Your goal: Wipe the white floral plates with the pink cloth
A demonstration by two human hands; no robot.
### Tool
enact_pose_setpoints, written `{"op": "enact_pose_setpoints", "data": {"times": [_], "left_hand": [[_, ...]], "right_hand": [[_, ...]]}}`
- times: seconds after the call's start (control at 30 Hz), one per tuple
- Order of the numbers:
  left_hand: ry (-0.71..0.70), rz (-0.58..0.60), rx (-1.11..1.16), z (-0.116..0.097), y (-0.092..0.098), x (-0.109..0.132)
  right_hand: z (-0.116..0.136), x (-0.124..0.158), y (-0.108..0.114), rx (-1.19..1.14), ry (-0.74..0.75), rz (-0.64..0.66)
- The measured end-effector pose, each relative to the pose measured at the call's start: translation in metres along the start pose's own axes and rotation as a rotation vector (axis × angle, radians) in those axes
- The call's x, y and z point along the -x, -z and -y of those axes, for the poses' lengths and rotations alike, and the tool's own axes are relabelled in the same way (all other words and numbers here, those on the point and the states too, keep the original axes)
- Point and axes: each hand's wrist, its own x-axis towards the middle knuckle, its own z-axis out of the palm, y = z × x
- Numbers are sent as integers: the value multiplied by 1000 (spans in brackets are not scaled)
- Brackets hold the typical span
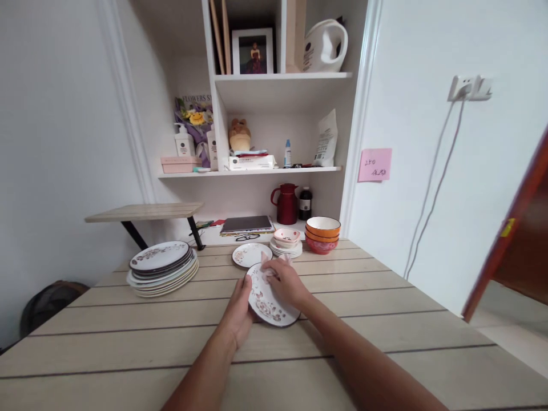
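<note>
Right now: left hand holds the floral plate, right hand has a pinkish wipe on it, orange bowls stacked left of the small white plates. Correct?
One error: the orange bowls stand right of the small white plates, per the head view. The left hand does hold the floral plate; the right hand has the pinkish wipe on it.

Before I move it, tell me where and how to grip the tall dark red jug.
Probably best by its looped handle, from the left: it juts that way from the upright dark red jug, while a dark bottle with a white label stands close on the right.
</note>
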Motion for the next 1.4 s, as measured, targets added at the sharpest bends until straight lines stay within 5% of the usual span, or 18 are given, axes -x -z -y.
{"op": "enact_pose_setpoints", "data": {"times": [0.13,0.3,0.53,0.8,1.1,1.23,1.4], "left_hand": [[32,76,94,0,0,-1],[2,66,83,-2,-2,-1],[6,9,-85,-3,-1,1],[-21,-90,-26,-3,1,1],[-32,-92,85,-5,6,-1],[-45,-105,113,-8,5,3],[-17,-54,128,-12,4,6]], "right_hand": [[27,6,-1,-252,204,132],[35,17,15,-411,50,348],[6,14,20,-75,-17,191],[-5,15,24,245,-123,94],[-14,12,31,-370,-368,-98],[-7,16,37,-720,-508,-27],[0,23,36,-1017,-501,189]]}}
